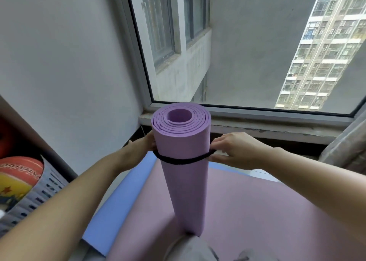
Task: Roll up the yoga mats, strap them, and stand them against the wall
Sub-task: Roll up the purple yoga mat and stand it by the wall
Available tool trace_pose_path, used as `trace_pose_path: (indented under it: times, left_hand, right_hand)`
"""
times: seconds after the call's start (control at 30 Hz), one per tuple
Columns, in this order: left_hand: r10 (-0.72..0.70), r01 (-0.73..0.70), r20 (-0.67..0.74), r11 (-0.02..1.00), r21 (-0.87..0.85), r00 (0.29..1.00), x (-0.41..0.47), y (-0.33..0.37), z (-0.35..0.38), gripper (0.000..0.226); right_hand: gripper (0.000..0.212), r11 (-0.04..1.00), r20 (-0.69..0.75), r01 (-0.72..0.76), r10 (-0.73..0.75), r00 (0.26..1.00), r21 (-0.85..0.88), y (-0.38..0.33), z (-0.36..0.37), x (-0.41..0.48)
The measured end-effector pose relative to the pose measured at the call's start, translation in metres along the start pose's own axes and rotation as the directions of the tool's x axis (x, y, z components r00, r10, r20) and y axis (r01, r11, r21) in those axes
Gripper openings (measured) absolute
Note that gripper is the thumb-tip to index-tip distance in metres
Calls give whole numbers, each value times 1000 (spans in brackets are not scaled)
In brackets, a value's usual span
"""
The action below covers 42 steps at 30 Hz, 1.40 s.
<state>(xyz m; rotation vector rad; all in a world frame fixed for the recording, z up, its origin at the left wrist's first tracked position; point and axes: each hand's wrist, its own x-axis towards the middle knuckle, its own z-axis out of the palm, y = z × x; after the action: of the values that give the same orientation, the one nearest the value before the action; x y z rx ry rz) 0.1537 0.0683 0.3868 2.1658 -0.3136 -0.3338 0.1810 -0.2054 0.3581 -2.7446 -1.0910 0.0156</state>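
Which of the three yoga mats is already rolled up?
The purple yoga mat, standing upright with a black strap around it; the pink mat and blue mat lie flat.

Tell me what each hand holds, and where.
Right hand pinches the black strap at the right of the purple mat; left hand grips the mat's left side.

**By the window**

A large window looks out on a tall apartment tower, with a worn grey sill below the glass. At the left, a grey slotted basket holds an orange basketball. A pale curtain hangs at the right.
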Motion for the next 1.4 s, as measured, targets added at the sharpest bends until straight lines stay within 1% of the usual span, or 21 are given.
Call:
trace_pose_path:
  times: [0.03, 0.07, 0.1, 0.17, 0.2, 0.27, 0.3, 0.37, 0.5, 0.63, 0.67, 0.73, 0.8, 0.87, 0.97, 1.0, 1.03, 1.07, 1.2, 1.3, 1.4]
  left_hand:
    - [76, -65, -38, 972, 228, 996, -4, -11, 2, 44]
    - [164, -131, -40, 895, 427, 986, -8, -24, 4, 45]
    - [230, -172, -46, 831, 529, 972, -11, -35, 4, 40]
    - [357, -258, -38, 741, 620, 933, -23, -59, 4, 23]
    - [436, -318, -7, 667, 674, 900, -27, -63, 9, 16]
    - [514, -374, 75, 508, 776, 854, -33, -76, 22, 22]
    - [526, -382, 89, 483, 788, 846, -34, -79, 26, 25]
    - [541, -391, 91, 471, 791, 836, -33, -80, 28, 22]
    - [664, -461, 104, 389, 798, 741, -32, -71, 27, 17]
    - [702, -546, 168, 356, 759, 692, -36, -47, 45, 24]
    - [700, -545, 176, 347, 763, 692, -35, -42, 51, 23]
    - [658, -482, 129, 390, 784, 742, -33, -36, 60, 23]
    - [599, -396, 48, 465, 792, 799, -33, -37, 63, 43]
    - [568, -366, 33, 484, 795, 822, -34, -39, 65, 53]
    - [489, -295, -2, 530, 795, 872, -31, -28, 67, 51]
    - [438, -253, -16, 548, 797, 899, -28, -24, 68, 50]
    - [404, -232, -13, 553, 800, 915, -25, -21, 68, 49]
    - [393, -233, 1, 542, 807, 919, -21, -18, 68, 49]
    - [408, -269, 71, 454, 849, 910, -19, -8, 67, 42]
    - [502, -352, 145, 348, 869, 853, -22, -13, 62, 40]
    - [564, -401, 157, 341, 850, 811, -19, -25, 61, 42]
  right_hand:
    - [36, 1000, -3, -16, 16, 1000, -7, -2, 2, 0]
    - [36, 999, -6, -33, 33, 999, -9, -3, 4, 1]
    - [37, 999, -9, -48, 48, 999, -14, -5, 7, 2]
    - [40, 998, -1, -57, 57, 998, -26, -7, 13, 1]
    - [40, 998, 7, -51, 52, 999, -32, -8, 15, 1]
    - [41, 997, 24, -32, 33, 999, -64, -8, 18, -2]
    - [43, 996, 32, -19, 22, 999, -89, -8, 19, -3]
    - [50, 988, 45, 8, -1, 999, -153, -8, 18, -4]
    - [42, 968, 20, 46, -42, 999, -246, -10, 10, -5]
    - [38, 977, 15, 34, -32, 999, -212, -16, 7, -3]
    - [38, 974, 7, 44, -44, 999, -220, -17, 9, 0]
    - [40, 967, -56, 69, -85, 995, -245, -17, 13, 3]
    - [43, 956, -155, 147, -190, 969, -254, -14, 20, 0]
    - [39, 956, -232, 202, -251, 940, -214, -8, 27, -8]
    - [19, 958, -282, 231, -272, 920, -169, -13, 36, -14]
    - [21, 960, -291, 241, -273, 917, -143, -18, 41, -14]
    - [30, 963, -290, 247, -269, 919, -110, -25, 45, -13]
    - [35, 965, -289, 251, -262, 921, -75, -32, 48, -13]
    - [19, 972, -296, 225, -236, 926, -71, -37, 49, -12]
    - [19, 964, -276, 215, -251, 928, -154, -32, 43, -12]
    - [17, 948, -353, 199, -281, 893, -249, -30, 43, -12]
